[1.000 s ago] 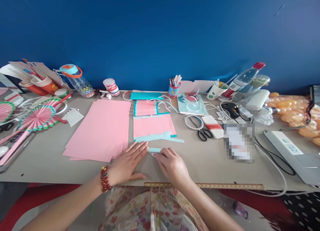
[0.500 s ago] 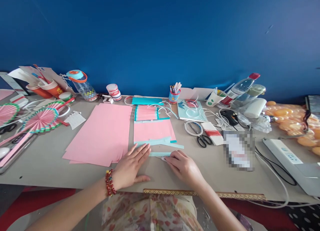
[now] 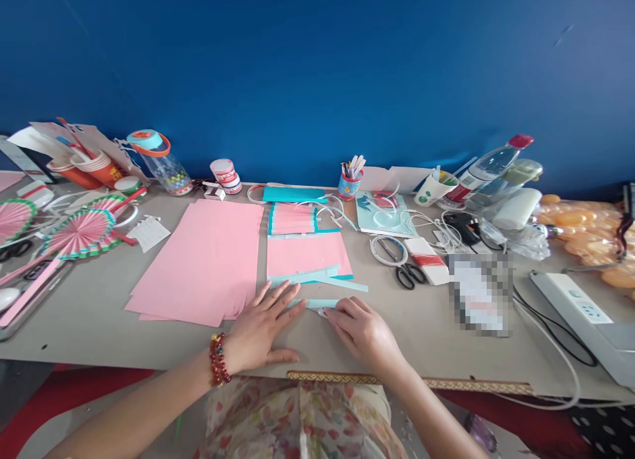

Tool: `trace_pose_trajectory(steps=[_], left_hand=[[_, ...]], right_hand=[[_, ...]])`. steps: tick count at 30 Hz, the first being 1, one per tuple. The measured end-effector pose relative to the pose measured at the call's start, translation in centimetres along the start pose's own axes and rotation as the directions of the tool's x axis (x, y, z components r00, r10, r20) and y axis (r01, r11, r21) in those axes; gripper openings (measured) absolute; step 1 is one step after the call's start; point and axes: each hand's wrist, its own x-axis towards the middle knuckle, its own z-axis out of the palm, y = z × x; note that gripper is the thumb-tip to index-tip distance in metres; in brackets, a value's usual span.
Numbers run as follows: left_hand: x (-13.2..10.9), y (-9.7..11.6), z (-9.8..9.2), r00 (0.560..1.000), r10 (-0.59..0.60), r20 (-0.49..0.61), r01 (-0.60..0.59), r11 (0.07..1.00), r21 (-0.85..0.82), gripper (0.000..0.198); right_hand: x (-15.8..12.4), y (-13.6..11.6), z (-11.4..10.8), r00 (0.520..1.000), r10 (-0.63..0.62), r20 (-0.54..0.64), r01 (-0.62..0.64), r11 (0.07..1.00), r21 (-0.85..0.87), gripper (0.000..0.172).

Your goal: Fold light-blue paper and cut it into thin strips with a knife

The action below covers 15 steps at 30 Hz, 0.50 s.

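My left hand (image 3: 262, 330) lies flat on the table with fingers spread, fingertips on the left end of a light blue paper strip (image 3: 322, 303). My right hand (image 3: 370, 330) is closed at the strip's right end. A small pale tool (image 3: 322, 311) with a thin tip pokes out of its fingers, pointing left along the strip's lower edge; its exact kind is unclear. Just beyond are more light blue strips (image 3: 347, 284) and a pink sheet (image 3: 307, 254) with blue edging. A stack of pink paper (image 3: 198, 260) lies left of them, close to my left hand.
Black-handled scissors (image 3: 410, 276), a tape roll (image 3: 388, 251) and a white card wound with red thread (image 3: 427, 260) lie to the right. A power strip (image 3: 570, 300) is farther right. Pleated paper fans (image 3: 82, 233) and a water bottle (image 3: 161, 165) are at left. A pen cup (image 3: 350, 183) stands at the wall.
My left hand's fingers have spread wider, with the index finger now lower over the strip. My right hand stays nearly in place. The view has shifted slightly.
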Motion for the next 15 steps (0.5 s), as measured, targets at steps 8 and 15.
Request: trace_pose_trajectory(steps=[8,15], left_hand=[[0.0,0.1,0.1,0.999,-0.012,0.030,0.012,1.000,-0.009,0.094],[-0.2,0.0,0.1,1.000,-0.017,0.008,0.017,1.000,-0.004,0.094]], right_hand=[[0.3,-0.9,0.5,1.000,0.006,0.018,-0.006,1.000,-0.002,0.025],[0.6,-0.9,0.6,1.000,0.017,0.018,-0.017,1.000,-0.007,0.024]])
